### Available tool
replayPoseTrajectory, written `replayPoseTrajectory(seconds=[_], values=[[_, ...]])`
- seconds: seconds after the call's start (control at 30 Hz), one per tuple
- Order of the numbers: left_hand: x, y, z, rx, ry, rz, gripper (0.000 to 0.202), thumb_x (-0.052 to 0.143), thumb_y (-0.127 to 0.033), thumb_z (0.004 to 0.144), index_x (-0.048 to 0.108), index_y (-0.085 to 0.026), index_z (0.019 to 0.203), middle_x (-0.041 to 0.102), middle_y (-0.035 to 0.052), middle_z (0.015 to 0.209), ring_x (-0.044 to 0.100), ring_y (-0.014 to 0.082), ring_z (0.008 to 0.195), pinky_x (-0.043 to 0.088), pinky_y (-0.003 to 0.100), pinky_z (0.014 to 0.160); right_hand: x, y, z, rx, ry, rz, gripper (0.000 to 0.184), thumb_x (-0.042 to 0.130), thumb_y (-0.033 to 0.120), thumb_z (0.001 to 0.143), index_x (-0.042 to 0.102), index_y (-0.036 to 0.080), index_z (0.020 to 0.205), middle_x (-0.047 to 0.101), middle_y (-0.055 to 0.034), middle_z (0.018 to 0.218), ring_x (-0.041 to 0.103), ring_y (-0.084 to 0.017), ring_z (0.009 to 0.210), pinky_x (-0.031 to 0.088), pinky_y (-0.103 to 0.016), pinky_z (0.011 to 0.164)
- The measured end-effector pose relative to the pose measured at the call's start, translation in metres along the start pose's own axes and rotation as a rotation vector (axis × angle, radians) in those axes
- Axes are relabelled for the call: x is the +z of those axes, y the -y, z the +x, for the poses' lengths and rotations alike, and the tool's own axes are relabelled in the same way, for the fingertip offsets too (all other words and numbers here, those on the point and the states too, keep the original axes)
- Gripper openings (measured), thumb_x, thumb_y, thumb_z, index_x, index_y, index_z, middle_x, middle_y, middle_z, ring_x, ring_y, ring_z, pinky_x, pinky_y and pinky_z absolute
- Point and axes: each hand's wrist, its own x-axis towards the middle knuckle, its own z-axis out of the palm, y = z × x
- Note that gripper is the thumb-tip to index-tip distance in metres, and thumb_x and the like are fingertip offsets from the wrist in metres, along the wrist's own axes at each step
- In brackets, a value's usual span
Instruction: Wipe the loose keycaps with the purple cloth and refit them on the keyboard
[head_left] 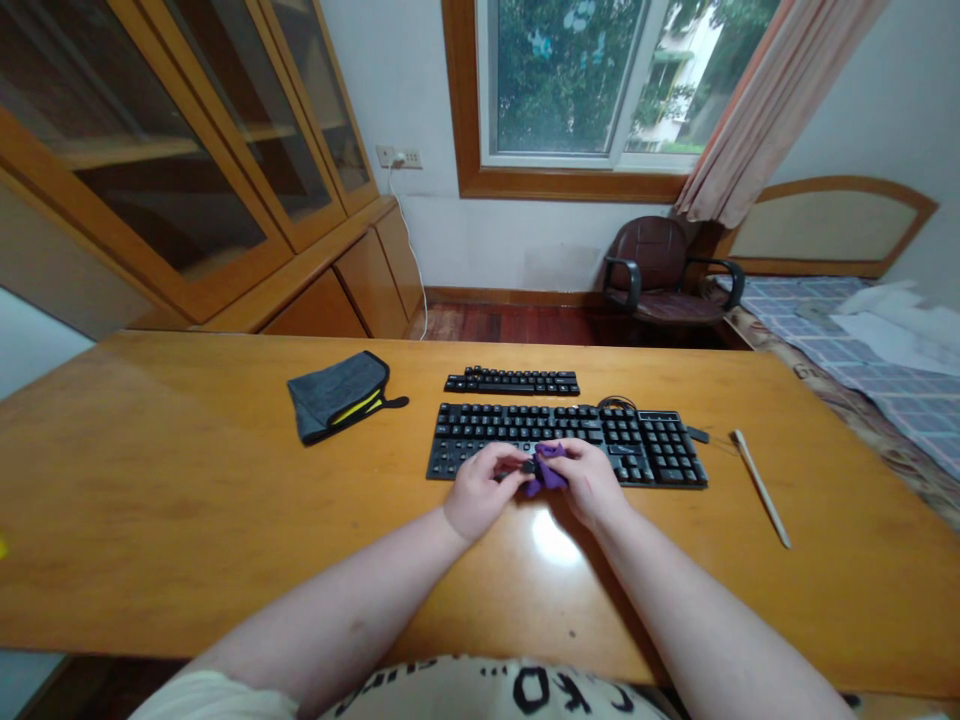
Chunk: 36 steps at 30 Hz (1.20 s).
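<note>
- Both hands meet at the near edge of the big keyboard [568, 440]. The left hand [480, 492] has its grip pinched on a small dark piece [529, 466].
- The right hand [590, 486] has its grip closed around the purple cloth [548, 468], which touches that piece.
- The surface [187, 500] lies bare to the left and along the near edge.
- Count: 2 keyboards, the second being the small key strip [512, 381], plus 1 grey pouch [339, 398] and 1 pale stick [760, 487].

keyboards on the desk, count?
2. Full-size keyboard at centre; narrow keyboard strip just behind it, not touching. None looks hidden.
</note>
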Motion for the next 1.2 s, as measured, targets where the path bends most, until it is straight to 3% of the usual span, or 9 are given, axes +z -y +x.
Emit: replayPoseTrajectory(seconds=[0.17, 0.3, 0.6, 0.83, 0.93, 1.1, 1.2], values=[[-0.003, 0.000, 0.014, -0.193, -0.093, -0.199, 0.022, 0.065, -0.021, 0.068, 0.062, -0.016, 0.089, 0.063, 0.0054, 0.093, 0.061, 0.0155, 0.084, 0.050, 0.030, 0.079, -0.009, -0.002, 0.010, -0.117, -0.187, 0.058, 0.029, 0.073, 0.029, 0.056, 0.069, 0.017, 0.083, 0.069, -0.0031, 0.077, 0.061, -0.018, 0.071, 0.047, -0.032, 0.070], [-0.008, -0.004, 0.018, -0.332, -0.105, -0.400, 0.025, 0.067, -0.020, 0.065, 0.055, -0.015, 0.087, 0.064, 0.0041, 0.085, 0.062, 0.0154, 0.084, 0.049, 0.031, 0.081, -0.014, -0.001, 0.013, -0.177, -0.244, 0.006, 0.030, 0.073, 0.032, 0.059, 0.069, 0.017, 0.084, 0.068, -0.0037, 0.080, 0.061, -0.019, 0.075, 0.047, -0.034, 0.074], [-0.014, -0.013, 0.020, -0.347, -0.132, -0.358, 0.024, 0.068, -0.018, 0.062, 0.051, -0.016, 0.079, 0.064, 0.0044, 0.086, 0.062, 0.0150, 0.082, 0.048, 0.032, 0.082, -0.016, -0.007, 0.015, -0.187, -0.215, -0.045, 0.031, 0.071, 0.034, 0.061, 0.068, 0.017, 0.086, 0.068, -0.0042, 0.082, 0.061, -0.020, 0.076, 0.048, -0.034, 0.072], [-0.022, -0.010, 0.023, -0.335, -0.057, -0.232, 0.035, 0.065, -0.026, 0.068, 0.062, -0.017, 0.102, 0.064, 0.0062, 0.099, 0.058, 0.0175, 0.091, 0.045, 0.032, 0.084, -0.017, -0.007, 0.016, -0.180, -0.223, -0.029, 0.031, 0.072, 0.034, 0.061, 0.068, 0.018, 0.086, 0.068, -0.0035, 0.081, 0.061, -0.019, 0.075, 0.047, -0.033, 0.072], [-0.033, -0.011, 0.028, -0.453, -0.032, -0.300, 0.032, 0.066, -0.026, 0.068, 0.065, -0.018, 0.100, 0.064, 0.0065, 0.099, 0.058, 0.0152, 0.084, 0.046, 0.027, 0.076, -0.017, -0.006, 0.016, -0.186, -0.230, -0.063, 0.032, 0.071, 0.036, 0.061, 0.068, 0.017, 0.087, 0.068, -0.0043, 0.082, 0.061, -0.020, 0.076, 0.047, -0.035, 0.073], [-0.048, -0.016, 0.033, -0.772, 0.091, -0.710, 0.026, 0.065, -0.026, 0.070, 0.067, -0.014, 0.093, 0.064, 0.0080, 0.086, 0.050, 0.0065, 0.054, 0.042, 0.019, 0.051, -0.016, -0.002, 0.013, -0.179, -0.223, -0.119, 0.033, 0.070, 0.037, 0.062, 0.068, 0.016, 0.087, 0.067, -0.0048, 0.083, 0.061, -0.021, 0.077, 0.047, -0.035, 0.073], [-0.054, -0.017, 0.035, -0.836, 0.127, -0.770, 0.025, 0.061, -0.029, 0.073, 0.066, -0.016, 0.094, 0.064, 0.0083, 0.085, 0.049, 0.0065, 0.051, 0.039, 0.018, 0.046, -0.016, -0.001, 0.013, -0.173, -0.229, -0.125, 0.033, 0.070, 0.037, 0.061, 0.068, 0.016, 0.086, 0.068, -0.0044, 0.082, 0.061, -0.020, 0.076, 0.047, -0.034, 0.071]])
